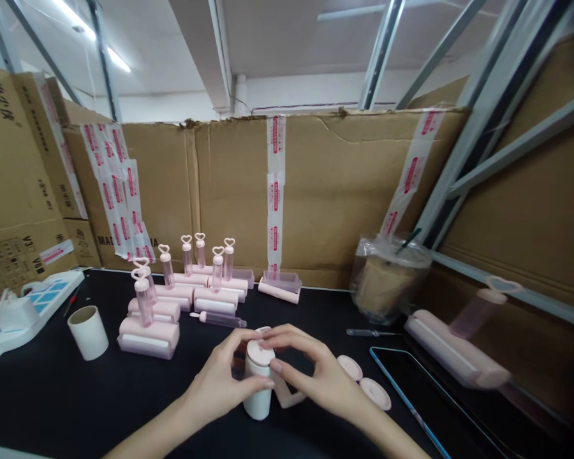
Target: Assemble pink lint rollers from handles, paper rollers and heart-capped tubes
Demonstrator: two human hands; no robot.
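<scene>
A white roll (pixel 257 407) stands upright on the black tabletop in front of me, with a round pink cap (pixel 260 352) at its top end. My left hand (pixel 222 376) curls around the roll's upper part from the left, thumb across its front. From the right, my right hand (pixel 316 363) grips the cap at its edge between thumb and fingers. A pale pink angular frame piece (pixel 291 399) lies behind the roll, partly hidden by my right hand. Two pink round discs (pixel 375 394) rest beside my right wrist.
Several pink lint rollers with heart-topped handles (pixel 148 335) stand at the back left. An empty cardboard core (pixel 88 333) and a power strip (pixel 57 299) are further left. A phone (pixel 421 408), a bagged drink cup (pixel 385 280) and another roller (pixel 459 350) occupy the right.
</scene>
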